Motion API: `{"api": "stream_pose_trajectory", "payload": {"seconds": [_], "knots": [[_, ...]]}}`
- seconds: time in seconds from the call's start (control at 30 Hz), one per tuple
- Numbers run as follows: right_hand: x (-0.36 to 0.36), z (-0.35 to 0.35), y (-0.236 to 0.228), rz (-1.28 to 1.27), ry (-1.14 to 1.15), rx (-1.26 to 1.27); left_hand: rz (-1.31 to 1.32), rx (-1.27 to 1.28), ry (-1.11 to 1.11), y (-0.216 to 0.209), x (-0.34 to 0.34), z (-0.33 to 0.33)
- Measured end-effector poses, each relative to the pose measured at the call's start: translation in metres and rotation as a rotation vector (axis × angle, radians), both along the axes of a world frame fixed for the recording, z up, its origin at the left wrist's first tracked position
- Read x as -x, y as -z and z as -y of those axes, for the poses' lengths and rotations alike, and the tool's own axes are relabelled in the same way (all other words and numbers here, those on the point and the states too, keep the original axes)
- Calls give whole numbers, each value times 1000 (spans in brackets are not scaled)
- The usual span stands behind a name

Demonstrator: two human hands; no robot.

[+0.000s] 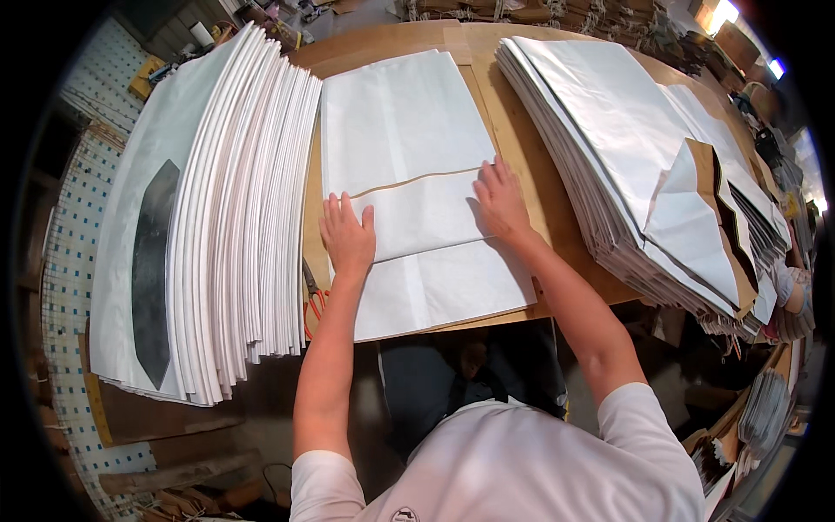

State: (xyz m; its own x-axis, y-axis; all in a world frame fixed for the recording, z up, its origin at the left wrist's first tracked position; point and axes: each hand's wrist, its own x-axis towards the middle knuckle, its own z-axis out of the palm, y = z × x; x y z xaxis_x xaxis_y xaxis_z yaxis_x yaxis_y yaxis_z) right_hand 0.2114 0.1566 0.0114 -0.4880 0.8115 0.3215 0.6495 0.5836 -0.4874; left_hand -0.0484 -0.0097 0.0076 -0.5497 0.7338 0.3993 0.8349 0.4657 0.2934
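A white paper sack (422,109) with a brown inner layer lies flat before me on the wooden table. Across its middle runs a folded band (413,217), with a thin brown edge along its far side and a crease along its near side. My left hand (350,237) rests on the band's left end, fingers stretched out. On the right end lies my right hand (501,202), fingers extended over the sack's edge. Neither hand grips anything. Beside my left forearm are scissors (314,300) with red-orange handles, partly hidden by the sack stack.
At left stands a tall stack of white sacks (235,174), with a dark plate (155,274) with pointed ends on it. Another sack stack (600,130) sits at right, topped by a partly opened sack (696,209). Bare wooden tabletop (513,113) shows between.
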Motion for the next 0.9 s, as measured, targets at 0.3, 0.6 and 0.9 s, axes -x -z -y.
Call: {"api": "stream_pose_trajectory", "payload": {"seconds": [0.3,0.6,0.9], "knots": [[-29,26,-29,-371,-11,-20,212,109,462,-68,-7,-50],[-11,84,-90,-190,-246,-340,-228,-175,609,-110,-45,23],[-36,123,-86,-164,-329,-396,-111,-111,662,-154,-61,42]]}}
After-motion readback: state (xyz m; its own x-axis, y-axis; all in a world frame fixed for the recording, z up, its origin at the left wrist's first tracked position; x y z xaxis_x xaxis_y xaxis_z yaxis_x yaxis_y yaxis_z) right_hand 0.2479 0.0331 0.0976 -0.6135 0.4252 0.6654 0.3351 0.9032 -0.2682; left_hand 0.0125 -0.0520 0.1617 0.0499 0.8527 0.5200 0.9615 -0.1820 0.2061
